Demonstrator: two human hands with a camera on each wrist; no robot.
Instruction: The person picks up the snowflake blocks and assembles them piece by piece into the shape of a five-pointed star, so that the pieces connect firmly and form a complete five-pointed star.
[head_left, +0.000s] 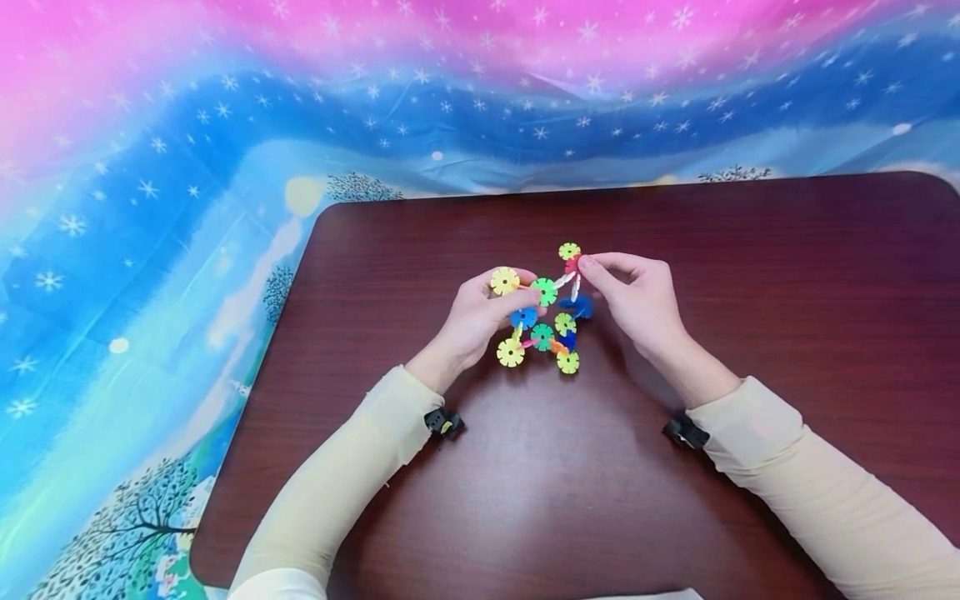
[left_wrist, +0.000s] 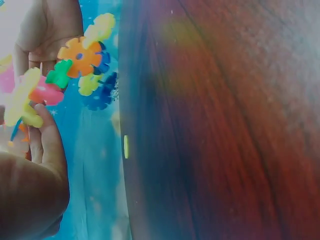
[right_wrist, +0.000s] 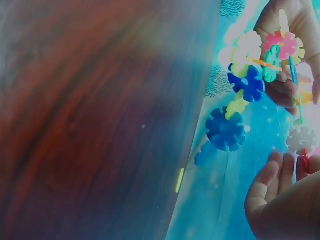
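Observation:
A chain of interlocking plastic snowflake discs in yellow, green, blue, orange, white and red is held up between both hands. My left hand (head_left: 480, 312) grips its left side, thumb over the green disc (head_left: 544, 292) and close to a yellow disc (head_left: 505, 282). With thumb and fingertips, my right hand (head_left: 641, 296) pinches the red disc (head_left: 572, 266) at the upper right, just below another yellow disc (head_left: 569, 251). White discs slant down from the red one. Lower down hang a dark blue disc (right_wrist: 225, 129) and an orange disc (left_wrist: 80, 57).
The dark brown table (head_left: 570, 483) extends around the hands. Behind it and to its left hangs a snowflake-patterned cloth (head_left: 450, 108). A white edge (head_left: 645, 595) shows at the bottom of the head view. Black wrist cameras (head_left: 444, 423) sit at both cuffs.

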